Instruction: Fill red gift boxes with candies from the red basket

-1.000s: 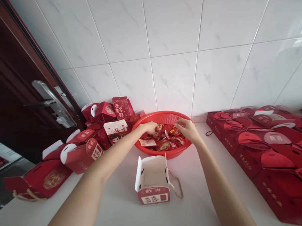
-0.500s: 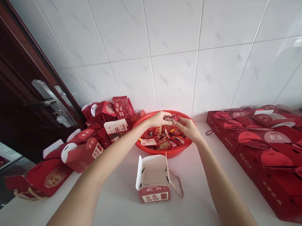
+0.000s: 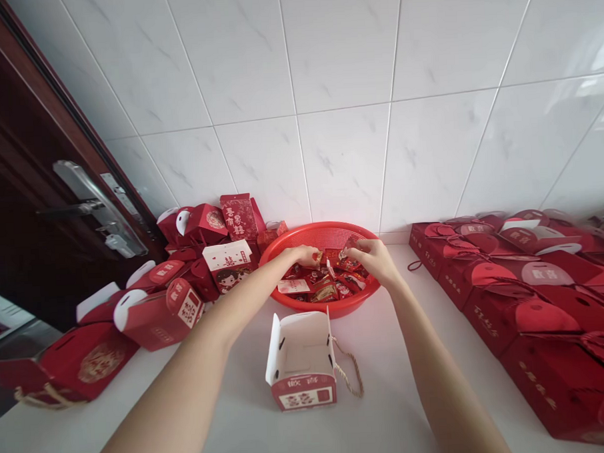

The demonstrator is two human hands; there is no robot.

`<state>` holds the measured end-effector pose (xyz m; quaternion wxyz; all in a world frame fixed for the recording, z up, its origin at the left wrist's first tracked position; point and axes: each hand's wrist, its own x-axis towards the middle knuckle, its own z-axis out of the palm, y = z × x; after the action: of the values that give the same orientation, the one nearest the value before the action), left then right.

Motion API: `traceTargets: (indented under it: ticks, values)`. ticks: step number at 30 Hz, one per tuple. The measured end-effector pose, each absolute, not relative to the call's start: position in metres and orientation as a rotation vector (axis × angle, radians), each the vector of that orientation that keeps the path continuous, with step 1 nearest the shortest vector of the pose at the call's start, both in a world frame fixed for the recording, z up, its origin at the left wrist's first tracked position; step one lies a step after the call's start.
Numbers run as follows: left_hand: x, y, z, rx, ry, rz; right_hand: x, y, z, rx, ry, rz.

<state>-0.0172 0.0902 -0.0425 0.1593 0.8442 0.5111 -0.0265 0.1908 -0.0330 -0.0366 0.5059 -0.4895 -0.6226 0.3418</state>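
A red plastic basket (image 3: 330, 311) by the wall holds many small wrapped candies (image 3: 325, 291) in red and gold. Inside its left part, my left hand (image 3: 303, 256) is closed with its fingertips on a gold-and-red wrapped candy (image 3: 317, 256). My right hand (image 3: 374, 258) reaches over the right rim, its thumb and fingers pinching a dark red wrapped candy (image 3: 350, 246). In front of the basket stands an open red-and-white gift box (image 3: 303, 395), its white inside bare and a rope handle (image 3: 357, 374) lying at its right.
Red gift boxes (image 3: 153, 316) are piled at the left, beside a dark door with a metal handle (image 3: 98, 209). Rows of closed red boxes (image 3: 485, 305) line the right side. A tiled wall (image 3: 349, 164) rises behind the white tabletop (image 3: 245, 416).
My hands were together over the basket at a dark red candy. Now they are apart: the left is lower at the left side, the right keeps the candy. The view has shifted slightly.
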Motion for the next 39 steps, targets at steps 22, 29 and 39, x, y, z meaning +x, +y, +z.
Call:
traceTargets:
  ticks: [22,29,39]
  values:
    - [-0.012,0.035,-0.008,1.815,0.886,0.986,0.191,-0.024,-0.041,-1.223,-1.348,0.713]
    - [-0.001,0.023,-0.007,2.245,0.769,1.071,0.193,-0.029,-0.036,-1.035,-1.352,0.905]
    - [0.012,0.015,-0.004,1.796,0.725,1.193,0.196,-0.035,-0.03,-0.724,-1.137,1.23]
